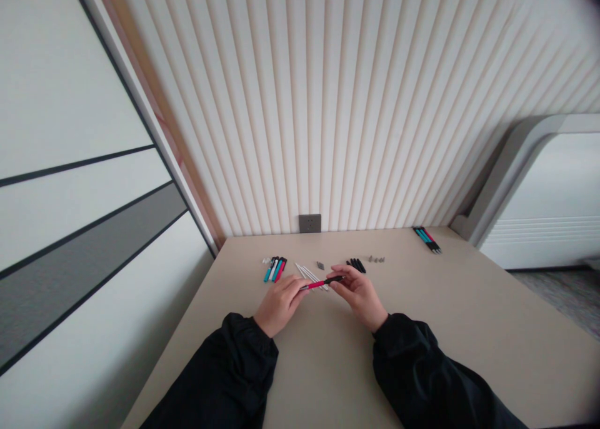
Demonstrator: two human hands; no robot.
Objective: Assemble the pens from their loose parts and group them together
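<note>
A pink and black pen [317, 284] is held level between my two hands above the table. My left hand [282, 302] pinches its silvery tip end, while the fingers of my right hand [355, 291] close round its black end. Just behind the pen lie several thin white refills [304, 271], partly covered by the pen and fingers. Beyond my left hand sits a group of coloured pen barrels [275, 269] in teal, white and pink with black parts. Short black pen parts [357, 265] lie behind my right hand.
Small grey pieces, perhaps springs [320, 266], lie mid-table. Tiny metallic pieces [376, 259] are at the right and small clear pieces [266, 261] at the left. Several whole pens [427, 240] rest at the far right of the beige table [323, 366]. A ribbed wall with a socket [310, 223] stands behind.
</note>
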